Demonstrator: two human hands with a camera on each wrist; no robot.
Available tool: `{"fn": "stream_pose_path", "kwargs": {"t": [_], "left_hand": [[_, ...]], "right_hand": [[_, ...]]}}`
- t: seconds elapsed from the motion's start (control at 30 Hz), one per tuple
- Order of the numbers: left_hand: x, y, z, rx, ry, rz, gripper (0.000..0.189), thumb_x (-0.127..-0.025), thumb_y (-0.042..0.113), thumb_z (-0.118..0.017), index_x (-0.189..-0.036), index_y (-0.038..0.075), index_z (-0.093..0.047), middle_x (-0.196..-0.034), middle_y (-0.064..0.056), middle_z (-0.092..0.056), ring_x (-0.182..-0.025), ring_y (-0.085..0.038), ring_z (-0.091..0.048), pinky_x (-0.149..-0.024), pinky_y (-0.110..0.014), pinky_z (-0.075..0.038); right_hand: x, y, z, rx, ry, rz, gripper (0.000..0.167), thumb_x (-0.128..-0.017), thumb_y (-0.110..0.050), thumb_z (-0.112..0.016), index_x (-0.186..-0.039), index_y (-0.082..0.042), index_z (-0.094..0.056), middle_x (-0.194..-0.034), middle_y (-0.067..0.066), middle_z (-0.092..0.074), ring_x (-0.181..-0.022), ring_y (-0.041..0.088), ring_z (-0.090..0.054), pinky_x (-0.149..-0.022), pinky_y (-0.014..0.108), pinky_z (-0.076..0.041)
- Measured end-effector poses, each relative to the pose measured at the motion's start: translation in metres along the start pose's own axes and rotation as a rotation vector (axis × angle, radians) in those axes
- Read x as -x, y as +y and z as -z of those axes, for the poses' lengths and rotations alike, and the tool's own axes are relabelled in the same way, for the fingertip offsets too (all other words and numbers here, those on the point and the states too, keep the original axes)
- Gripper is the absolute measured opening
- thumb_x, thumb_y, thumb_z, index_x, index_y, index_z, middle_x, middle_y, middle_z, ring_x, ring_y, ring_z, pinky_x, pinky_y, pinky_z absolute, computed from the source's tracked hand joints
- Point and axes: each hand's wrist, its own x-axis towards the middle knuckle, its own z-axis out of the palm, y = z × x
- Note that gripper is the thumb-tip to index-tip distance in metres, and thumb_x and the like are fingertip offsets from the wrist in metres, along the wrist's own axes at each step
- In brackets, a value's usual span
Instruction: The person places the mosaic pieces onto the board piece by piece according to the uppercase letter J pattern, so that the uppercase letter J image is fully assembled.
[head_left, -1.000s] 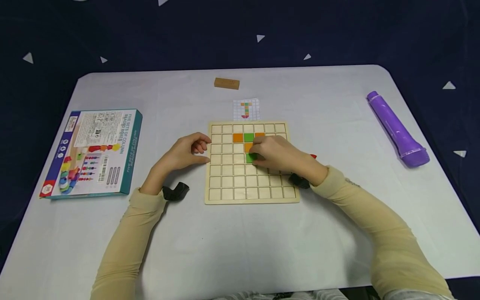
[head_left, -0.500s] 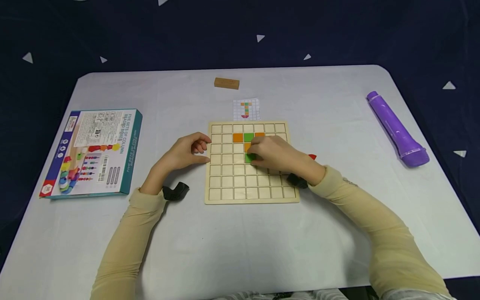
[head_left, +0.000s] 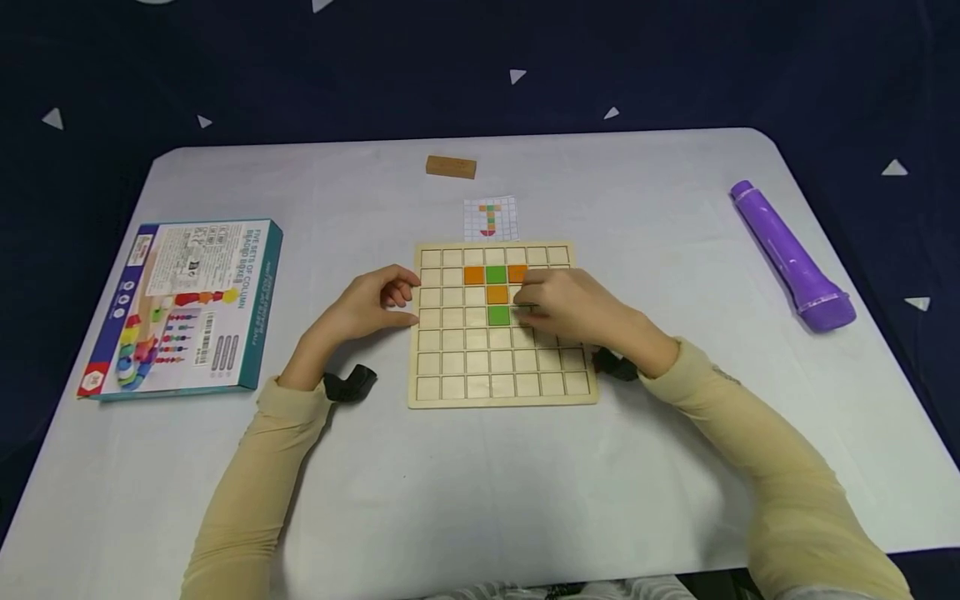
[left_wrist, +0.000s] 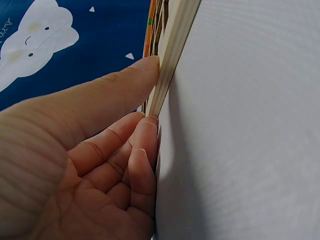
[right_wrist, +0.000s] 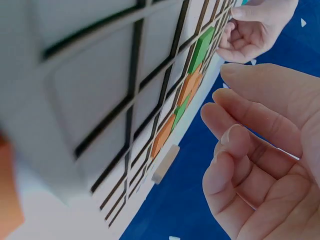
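A pale wooden grid board [head_left: 453, 365] lies mid-table. Its upper row bears two orange tiles and a green tile [head_left: 496, 274]. Below the middle one sit an orange tile [head_left: 497, 294] and then another green tile [head_left: 498, 315]. My left hand [head_left: 371, 302] touches the board's left edge with thumb and fingertips, as the left wrist view also shows. Over the board's right part hovers my right hand [head_left: 573, 308], its fingers loosely bent just right of the lower green tile. Nothing shows between thumb and fingers in the right wrist view. That hand hides several grid cells.
A pattern card [head_left: 491, 218] lies beyond the board, with a wooden block [head_left: 451, 167] farther back. At the left lies a toy box [head_left: 183, 308]; at the right, a purple flashlight-shaped object [head_left: 793, 258]. A blurred orange piece [right_wrist: 9, 192] shows near the right wrist camera.
My right hand has drawn back to the right, off the lower green tile, which now shows fully with the orange tile above it. My left hand stays at the board's edge.
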Motion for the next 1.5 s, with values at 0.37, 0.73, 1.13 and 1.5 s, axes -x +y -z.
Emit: {"fn": "stream_pose_path", "kwargs": {"t": [0.37,0.73,1.13,1.5], "left_hand": [[0.001,0.0,0.0,-0.002,-0.003,-0.004,0.046,-0.078,0.006,-0.073,-0.119,-0.004,-0.054,-0.093,-0.014,-0.053,-0.083,-0.02,-0.049,-0.07,-0.017,-0.038],[0.001,0.001,0.0,-0.013,0.001,0.003,0.046,-0.078,0.005,-0.074,-0.119,-0.003,-0.054,-0.093,-0.014,-0.054,-0.084,-0.021,-0.05,-0.07,-0.018,-0.038],[0.001,0.0,0.0,-0.002,0.003,-0.009,0.046,-0.078,0.004,-0.074,-0.118,-0.004,-0.054,-0.093,-0.013,-0.054,-0.084,-0.02,-0.05,-0.071,-0.017,-0.04],[0.0,0.0,-0.001,0.004,0.0,-0.01,0.046,-0.078,0.004,-0.073,-0.118,-0.004,-0.054,-0.094,-0.014,-0.054,-0.085,-0.021,-0.051,-0.071,-0.016,-0.039]], "right_hand": [[0.026,0.011,0.007,0.031,0.044,-0.043,0.01,-0.081,-0.012,-0.072,-0.089,-0.005,-0.072,-0.084,0.005,-0.067,-0.074,0.015,-0.061,-0.064,0.03,-0.051],[0.053,0.023,0.006,0.033,0.116,-0.077,0.006,-0.079,-0.01,-0.073,-0.082,-0.005,-0.071,-0.076,0.004,-0.064,-0.066,0.011,-0.058,-0.057,0.027,-0.049],[0.083,0.032,0.003,0.018,0.157,-0.138,0.01,-0.079,-0.007,-0.07,-0.086,-0.001,-0.073,-0.079,0.007,-0.068,-0.069,0.014,-0.062,-0.06,0.03,-0.051],[0.095,0.035,-0.003,-0.005,0.154,-0.177,0.01,-0.078,-0.009,-0.073,-0.085,-0.003,-0.073,-0.081,0.005,-0.069,-0.071,0.015,-0.063,-0.061,0.031,-0.052]]}}
